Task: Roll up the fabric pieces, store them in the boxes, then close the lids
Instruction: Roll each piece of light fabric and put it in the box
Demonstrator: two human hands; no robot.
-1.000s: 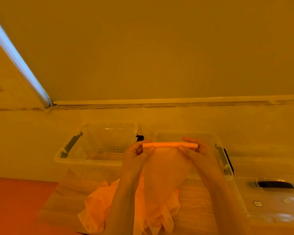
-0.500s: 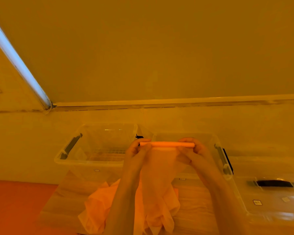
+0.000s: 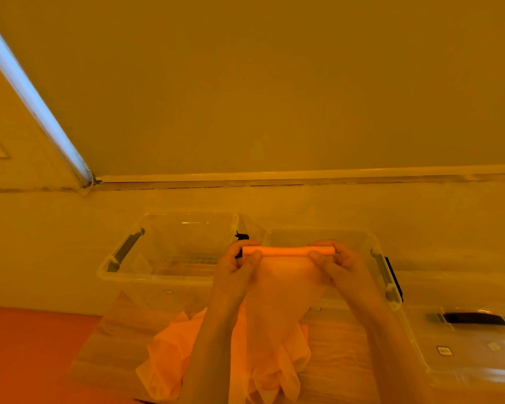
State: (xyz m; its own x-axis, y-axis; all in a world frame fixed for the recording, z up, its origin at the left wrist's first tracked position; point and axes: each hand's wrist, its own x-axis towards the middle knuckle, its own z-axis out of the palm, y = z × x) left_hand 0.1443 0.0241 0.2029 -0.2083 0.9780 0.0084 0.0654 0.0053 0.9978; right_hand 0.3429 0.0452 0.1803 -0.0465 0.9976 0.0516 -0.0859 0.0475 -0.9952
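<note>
- Thin, sheer orange fabric piece (image 3: 277, 298), held up in the air in front of the two boxes, top edge wound into a tight roll (image 3: 287, 251).
- Probably very light and limp; likely to sag and unwind if let go, so best pinched at both ends of the roll, thumbs in front, fingers behind.
- Left hand (image 3: 239, 263) curled round the left end of the roll; right hand (image 3: 337, 265) curled round the right end.
- Loose tail hanging down onto a crumpled heap of fabric (image 3: 172, 357) near the front edge of the wooden table (image 3: 120, 319); number of pieces in the heap impossible to tell.
- Two clear plastic boxes, both uncovered: left box (image 3: 123, 275) and right box (image 3: 373, 246), side by side toward the table's back edge.
- One clear lid (image 3: 461, 287) with a black handle, lying at the table's right edge; no second lid in view.
</note>
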